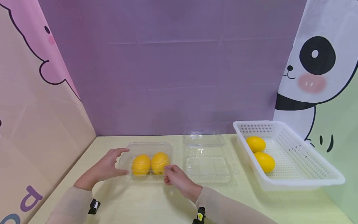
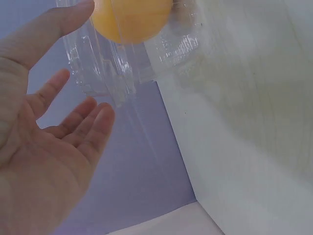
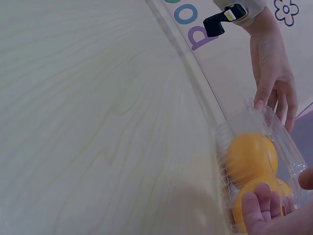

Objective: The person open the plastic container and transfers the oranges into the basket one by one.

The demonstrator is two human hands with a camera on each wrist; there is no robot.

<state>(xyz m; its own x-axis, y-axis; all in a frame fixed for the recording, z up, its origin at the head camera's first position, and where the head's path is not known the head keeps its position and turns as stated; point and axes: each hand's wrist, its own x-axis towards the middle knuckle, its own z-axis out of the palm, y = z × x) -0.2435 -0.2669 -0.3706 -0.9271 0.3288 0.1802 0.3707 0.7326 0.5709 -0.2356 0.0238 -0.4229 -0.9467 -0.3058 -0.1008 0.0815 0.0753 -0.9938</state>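
Two yellow lemons (image 1: 141,165) sit side by side inside a clear plastic clamshell box (image 1: 149,146), its lid over them; whether the rim is latched I cannot tell. At the box's left end is my left hand (image 1: 104,165), thumb and fingers spread wide apart. Its thumb touches the near left corner, while the other fingers lie close to the far side. My right hand (image 1: 180,180) has curled fingers and pinches the box's near right corner. In the right wrist view, the thumb (image 3: 306,179) and bent fingers (image 3: 263,200) show on different sides of that corner.
Right of the lemon box lies another clear clamshell box (image 1: 207,165), opened flat with its lid toward the back. A white perforated basket (image 1: 299,161) stands at the right, with two lemons (image 1: 264,162) along its left side. A purple backdrop (image 1: 179,68) rises behind the table.
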